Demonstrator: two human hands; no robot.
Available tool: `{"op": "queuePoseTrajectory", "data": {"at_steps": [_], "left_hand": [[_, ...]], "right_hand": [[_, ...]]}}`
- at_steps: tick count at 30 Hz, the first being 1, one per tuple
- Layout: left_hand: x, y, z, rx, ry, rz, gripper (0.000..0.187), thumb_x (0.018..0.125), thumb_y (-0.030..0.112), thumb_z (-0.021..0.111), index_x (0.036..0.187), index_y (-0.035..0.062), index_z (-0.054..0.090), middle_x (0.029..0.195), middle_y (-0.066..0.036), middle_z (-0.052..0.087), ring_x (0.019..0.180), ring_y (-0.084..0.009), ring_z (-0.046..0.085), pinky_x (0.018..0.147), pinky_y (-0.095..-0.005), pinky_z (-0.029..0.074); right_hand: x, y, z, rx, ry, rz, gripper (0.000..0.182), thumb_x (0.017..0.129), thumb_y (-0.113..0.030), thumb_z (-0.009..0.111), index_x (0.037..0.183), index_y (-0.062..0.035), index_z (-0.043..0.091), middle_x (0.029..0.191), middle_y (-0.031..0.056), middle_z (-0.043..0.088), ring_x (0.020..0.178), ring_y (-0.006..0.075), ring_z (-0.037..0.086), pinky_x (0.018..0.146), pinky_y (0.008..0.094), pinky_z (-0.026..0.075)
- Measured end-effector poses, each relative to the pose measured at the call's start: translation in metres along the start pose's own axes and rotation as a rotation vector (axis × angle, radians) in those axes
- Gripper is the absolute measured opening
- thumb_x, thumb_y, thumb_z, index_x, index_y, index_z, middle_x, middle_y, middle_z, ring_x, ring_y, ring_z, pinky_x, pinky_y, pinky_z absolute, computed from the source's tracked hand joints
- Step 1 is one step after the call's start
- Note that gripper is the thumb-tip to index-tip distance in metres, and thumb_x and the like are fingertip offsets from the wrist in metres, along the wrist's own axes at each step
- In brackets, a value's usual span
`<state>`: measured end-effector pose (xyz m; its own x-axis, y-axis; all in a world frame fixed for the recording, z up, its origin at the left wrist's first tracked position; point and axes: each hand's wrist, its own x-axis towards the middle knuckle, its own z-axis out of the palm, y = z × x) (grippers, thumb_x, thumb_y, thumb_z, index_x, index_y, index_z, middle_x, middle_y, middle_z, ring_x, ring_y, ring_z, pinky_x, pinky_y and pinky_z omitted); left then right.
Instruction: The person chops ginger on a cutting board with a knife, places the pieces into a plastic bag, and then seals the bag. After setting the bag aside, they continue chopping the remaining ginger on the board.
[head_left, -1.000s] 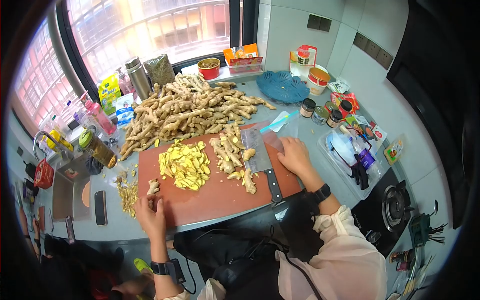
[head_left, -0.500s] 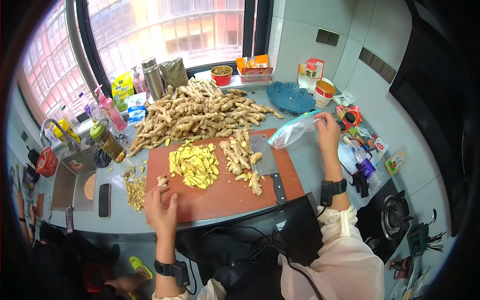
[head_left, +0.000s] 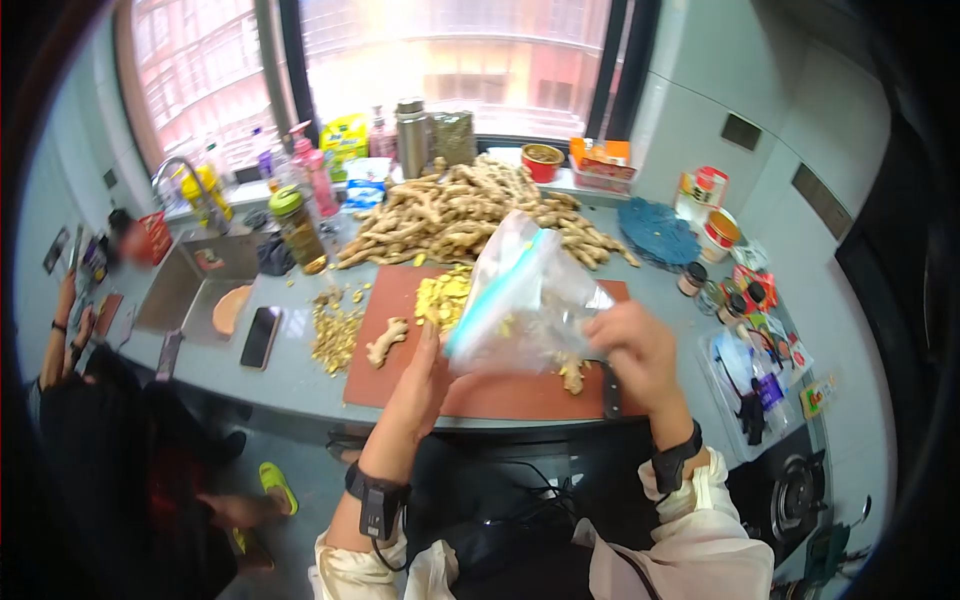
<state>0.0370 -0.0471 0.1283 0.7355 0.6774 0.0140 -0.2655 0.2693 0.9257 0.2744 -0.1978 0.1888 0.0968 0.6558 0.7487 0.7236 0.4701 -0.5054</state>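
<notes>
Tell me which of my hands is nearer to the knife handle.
Right. Your right hand, gripping the clear bag, is close above the knife handle; your left hand is farther off, to its left across the cutting board.

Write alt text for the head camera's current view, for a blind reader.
A person's right hand holds a clear zip bag over a reddish cutting board with sliced ginger, the left hand at the bag's edge. Behind lies a heap of whole ginger, below a window.

I see a brick-red cutting board (head_left: 480, 398); tan ginger roots (head_left: 450, 215); yellow ginger slices (head_left: 440, 295); a clear bag (head_left: 530, 310) with a turquoise zip strip; a teal plate (head_left: 655, 230); a grey table (head_left: 290, 345).
</notes>
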Motion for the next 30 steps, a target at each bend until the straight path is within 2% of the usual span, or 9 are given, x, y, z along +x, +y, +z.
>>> {"op": "queuePoseTrajectory", "data": {"at_steps": [3, 5, 6, 7, 10, 15, 21, 25, 30], "left_hand": [[-0.016, 0.018, -0.005, -0.328, 0.029, -0.080, 0.078, 0.101, 0.066, 0.034, 0.141, 0.0009, 0.050, 0.130, -0.014, 0.063, 0.113, -0.0221, 0.064, 0.097, -0.0380, 0.052], [-0.015, 0.001, -0.030, -0.233, 0.052, -0.037, 0.067, 0.103, 0.058, 0.042, 0.136, 0.0013, 0.054, 0.120, -0.010, 0.066, 0.104, -0.0186, 0.066, 0.089, -0.0346, 0.055], [-0.023, 0.003, -0.037, -0.139, 0.044, -0.005, 0.050, 0.104, 0.044, 0.052, 0.131, 0.0019, 0.058, 0.110, -0.005, 0.067, 0.098, -0.0143, 0.066, 0.081, -0.0313, 0.057], [-0.028, 0.002, -0.032, -0.030, 0.129, 0.021, 0.040, 0.103, 0.032, 0.057, 0.130, 0.0013, 0.058, 0.109, -0.004, 0.067, 0.096, -0.0118, 0.065, 0.080, -0.0302, 0.056], [-0.038, -0.004, -0.039, -0.006, 0.221, 0.067, 0.038, 0.105, 0.028, 0.056, 0.129, -0.0006, 0.059, 0.113, -0.003, 0.066, 0.100, -0.0106, 0.062, 0.088, -0.0283, 0.051], [-0.046, -0.016, -0.033, 0.041, 0.316, 0.158, 0.038, 0.106, 0.028, 0.053, 0.130, -0.0014, 0.059, 0.113, -0.002, 0.066, 0.105, -0.0093, 0.059, 0.093, -0.0272, 0.046], [-0.050, -0.037, -0.027, 0.244, 0.370, 0.270, 0.038, 0.107, 0.027, 0.050, 0.129, -0.0027, 0.060, 0.114, -0.003, 0.067, 0.105, -0.0096, 0.059, 0.089, -0.0286, 0.049], [-0.059, -0.035, -0.019, 0.571, 0.447, 0.308, 0.026, 0.105, 0.021, 0.052, 0.113, -0.0007, 0.064, 0.098, -0.010, 0.067, 0.091, -0.0230, 0.063, 0.082, -0.0349, 0.050], [-0.062, -0.036, -0.012, 0.865, 0.423, 0.475, 0.017, 0.101, 0.016, 0.054, 0.103, 0.0004, 0.062, 0.090, -0.020, 0.059, 0.084, -0.0393, 0.059, 0.076, -0.0414, 0.048]], "right_hand": [[-0.004, -0.017, 0.034, -0.036, -0.237, -0.173, 0.023, 0.070, 0.008, 0.064, 0.089, -0.0039, 0.067, 0.098, 0.0103, 0.070, 0.092, 0.0278, 0.068, 0.082, 0.0369, 0.054], [-0.010, -0.017, 0.056, -0.031, -0.322, -0.217, 0.025, 0.069, 0.008, 0.066, 0.091, -0.0040, 0.068, 0.099, 0.0090, 0.070, 0.093, 0.0293, 0.068, 0.081, 0.0385, 0.055], [-0.015, -0.013, 0.064, -0.022, -0.355, -0.205, 0.026, 0.070, 0.007, 0.066, 0.094, -0.0046, 0.068, 0.103, 0.0087, 0.070, 0.098, 0.0294, 0.067, 0.087, 0.0408, 0.053], [-0.014, -0.012, 0.069, -0.005, -0.362, -0.216, 0.026, 0.070, 0.007, 0.066, 0.094, -0.0046, 0.068, 0.103, 0.0087, 0.070, 0.098, 0.0294, 0.067, 0.087, 0.0408, 0.053], [-0.008, -0.012, 0.082, -0.207, -0.432, -0.250, 0.029, 0.072, 0.002, 0.068, 0.100, -0.0060, 0.069, 0.109, 0.0086, 0.069, 0.105, 0.0296, 0.065, 0.094, 0.0424, 0.050], [0.004, -0.028, 0.105, 0.099, -0.325, 0.182, 0.029, 0.080, -0.008, 0.068, 0.109, -0.0035, 0.068, 0.110, 0.0103, 0.069, 0.103, 0.0277, 0.064, 0.097, 0.0387, 0.047], [0.014, -0.023, 0.140, 0.048, -0.227, 0.259, 0.031, 0.087, -0.027, 0.072, 0.107, -0.0044, 0.066, 0.104, 0.0123, 0.069, 0.100, 0.0282, 0.065, 0.089, 0.0382, 0.049], [0.022, -0.026, 0.148, -0.087, -0.204, 0.147, 0.031, 0.087, -0.031, 0.072, 0.102, -0.0048, 0.066, 0.098, 0.0113, 0.070, 0.094, 0.0261, 0.067, 0.082, 0.0377, 0.051], [0.027, -0.038, 0.148, 0.067, -0.263, 0.441, 0.028, 0.089, -0.021, 0.071, 0.102, 0.0020, 0.065, 0.084, 0.0112, 0.068, 0.075, 0.0189, 0.065, 0.070, 0.0318, 0.051]]}}
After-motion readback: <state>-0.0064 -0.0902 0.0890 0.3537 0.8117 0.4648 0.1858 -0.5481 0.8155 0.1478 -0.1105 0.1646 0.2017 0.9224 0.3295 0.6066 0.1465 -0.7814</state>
